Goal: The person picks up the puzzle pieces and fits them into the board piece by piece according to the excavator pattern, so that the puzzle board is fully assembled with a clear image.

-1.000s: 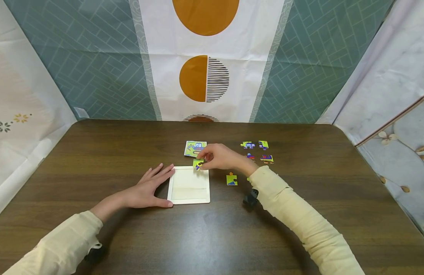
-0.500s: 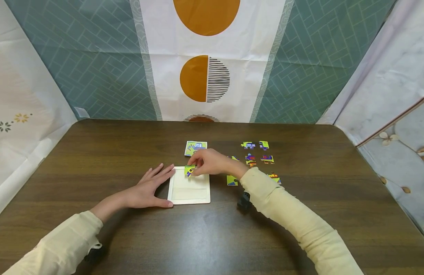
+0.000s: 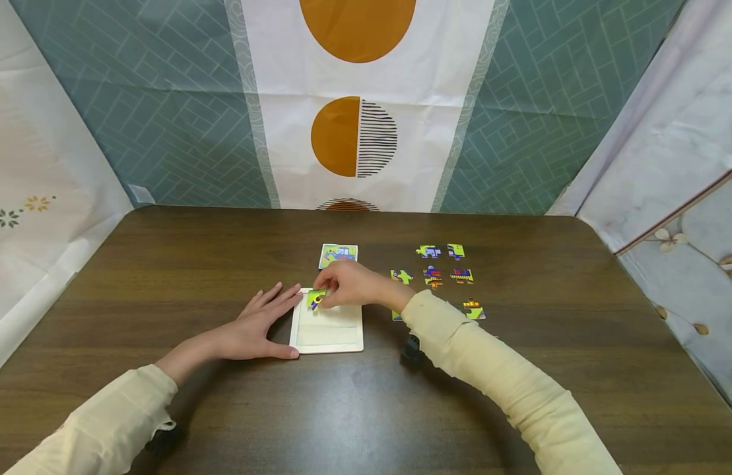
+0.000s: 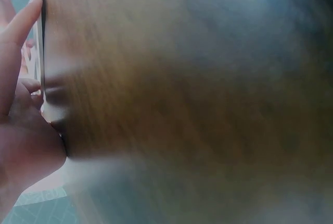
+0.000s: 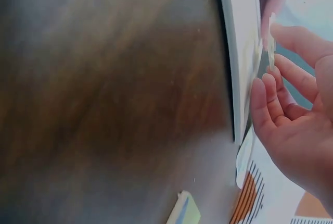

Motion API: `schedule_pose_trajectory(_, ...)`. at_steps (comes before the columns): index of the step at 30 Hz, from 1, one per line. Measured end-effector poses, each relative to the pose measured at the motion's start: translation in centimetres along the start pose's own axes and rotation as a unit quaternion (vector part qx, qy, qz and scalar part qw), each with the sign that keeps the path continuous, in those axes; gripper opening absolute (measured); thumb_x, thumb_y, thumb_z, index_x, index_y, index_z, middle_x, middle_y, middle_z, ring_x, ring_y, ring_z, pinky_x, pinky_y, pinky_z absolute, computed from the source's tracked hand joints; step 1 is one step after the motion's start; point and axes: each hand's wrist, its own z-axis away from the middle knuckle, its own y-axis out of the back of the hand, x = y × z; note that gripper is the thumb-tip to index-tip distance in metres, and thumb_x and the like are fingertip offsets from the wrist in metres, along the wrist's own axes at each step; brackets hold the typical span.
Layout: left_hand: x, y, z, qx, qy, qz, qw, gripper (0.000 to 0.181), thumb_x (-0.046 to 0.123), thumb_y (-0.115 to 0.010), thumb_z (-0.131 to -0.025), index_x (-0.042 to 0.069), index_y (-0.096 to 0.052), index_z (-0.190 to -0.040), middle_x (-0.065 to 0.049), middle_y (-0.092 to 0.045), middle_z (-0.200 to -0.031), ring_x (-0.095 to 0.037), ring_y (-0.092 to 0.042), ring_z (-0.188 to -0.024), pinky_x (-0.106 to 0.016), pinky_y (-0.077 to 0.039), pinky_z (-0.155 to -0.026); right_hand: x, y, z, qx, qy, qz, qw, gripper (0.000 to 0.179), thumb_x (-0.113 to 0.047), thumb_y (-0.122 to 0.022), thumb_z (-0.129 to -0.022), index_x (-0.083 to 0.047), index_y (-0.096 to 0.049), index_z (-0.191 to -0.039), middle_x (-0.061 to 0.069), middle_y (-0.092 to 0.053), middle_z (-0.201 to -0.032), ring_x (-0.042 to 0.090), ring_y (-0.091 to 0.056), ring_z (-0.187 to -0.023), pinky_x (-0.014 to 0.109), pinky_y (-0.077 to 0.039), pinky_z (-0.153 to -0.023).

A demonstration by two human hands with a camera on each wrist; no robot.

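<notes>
A white square puzzle tray (image 3: 329,336) with a raised rim lies on the brown table. My left hand (image 3: 253,330) is spread flat beside it, fingertips and thumb touching its left rim. Over the tray's upper left corner, my right hand (image 3: 350,287) pinches a green jigsaw piece (image 3: 315,299) with yellow and purple print between thumb and fingers. In the right wrist view that piece (image 5: 271,41) is seen edge-on, a little above the tray (image 5: 237,52). The left wrist view shows the left thumb (image 4: 28,18) at the tray's edge.
A small picture card (image 3: 337,253) of a vehicle lies just beyond the tray, partly behind the right hand. To the right are several loose jigsaw pieces (image 3: 461,275), one partly hidden under the right forearm (image 3: 490,363). Patterned cloths hang behind the table (image 3: 223,251).
My right hand has carried the jigsaw piece leftward from the tray's upper right edge to its upper left corner. The left hand has stayed at the rim.
</notes>
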Motion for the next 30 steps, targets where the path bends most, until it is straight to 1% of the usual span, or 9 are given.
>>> schedule_pose_trajectory(4,0.0,0.0,0.0,-0.001,-0.001,0.002,1.0000,0.096,0.046,-0.075,-0.080,0.000,-0.029,-0.151,-0.015,-0.019,-0.158,-0.044,-0.002,-0.143,-0.064,0.002,-0.109,-0.2,-0.4,-0.4,-0.006,0.003,0.004,1.0000,0.027,-0.008,-0.076,-0.080,0.001,-0.071,-0.105,0.002,-0.066,-0.087,0.006,-0.055,-0.075,0.016,-0.045,-0.071)
schedule_pose_trajectory(12,0.0,0.1,0.0,-0.002,0.000,0.006,1.0000,0.096,0.046,-0.075,-0.080,0.001,-0.028,-0.151,-0.015,-0.019,-0.158,-0.043,-0.002,-0.143,-0.064,0.003,-0.109,-0.3,-0.8,-1.0,-0.012,-0.003,0.040,0.9991,0.028,-0.011,-0.076,-0.081,-0.002,-0.071,-0.107,0.002,-0.066,-0.088,0.007,-0.055,-0.077,0.016,-0.044,-0.073)
schedule_pose_trajectory(21,0.0,0.1,0.0,-0.003,0.004,0.008,1.0000,0.097,0.046,-0.075,-0.080,0.002,-0.027,-0.151,-0.015,-0.019,-0.158,-0.043,-0.002,-0.143,-0.064,0.002,-0.109,-0.4,-1.0,-1.2,-0.004,0.003,0.065,0.9978,0.028,-0.014,-0.077,-0.081,-0.004,-0.072,-0.106,0.002,-0.065,-0.088,0.009,-0.054,-0.076,0.017,-0.043,-0.072)
schedule_pose_trajectory(30,0.2,0.0,0.0,-0.005,0.004,0.000,1.0000,0.091,0.047,-0.074,-0.081,0.003,-0.033,-0.150,-0.015,-0.018,-0.159,-0.043,-0.001,-0.143,-0.064,0.004,-0.108,-0.2,-1.3,-1.2,0.008,0.003,0.062,0.9980,0.027,-0.013,-0.078,-0.080,-0.004,-0.073,-0.104,0.001,-0.065,-0.087,0.008,-0.053,-0.074,0.017,-0.042,-0.070)
